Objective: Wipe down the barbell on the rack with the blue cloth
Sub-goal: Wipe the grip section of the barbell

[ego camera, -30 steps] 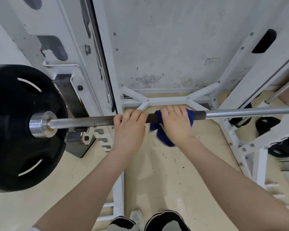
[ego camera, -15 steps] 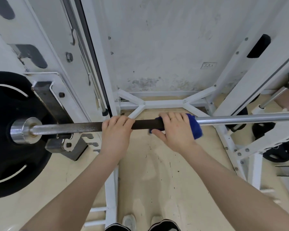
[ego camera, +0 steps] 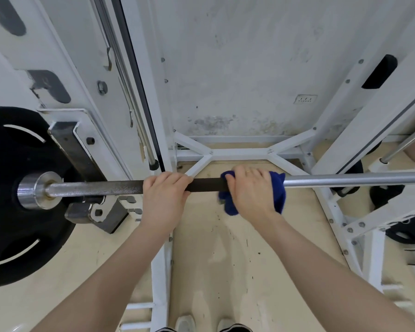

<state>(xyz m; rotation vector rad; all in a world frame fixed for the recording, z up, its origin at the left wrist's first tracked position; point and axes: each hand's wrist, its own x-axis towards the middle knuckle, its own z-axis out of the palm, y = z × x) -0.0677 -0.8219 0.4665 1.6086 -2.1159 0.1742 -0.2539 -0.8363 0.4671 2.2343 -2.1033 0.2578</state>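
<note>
On the barbell (ego camera: 345, 179), near its middle, sits one blue cloth (ego camera: 279, 195), squeezed under the right hand (ego camera: 250, 190), whose fingers curl over the bar with the cloth poking out on both sides. Just left of the cloth, the left hand (ego camera: 164, 195) holds the bare bar with bent fingers. Two arms reach straight out. Farther left on the barbell hangs one big black plate (ego camera: 15, 200), by the white rack (ego camera: 240, 153).

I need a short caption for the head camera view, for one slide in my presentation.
Right hand wraps the blue cloth around the racked barbell; left hand grips the bar.
</note>
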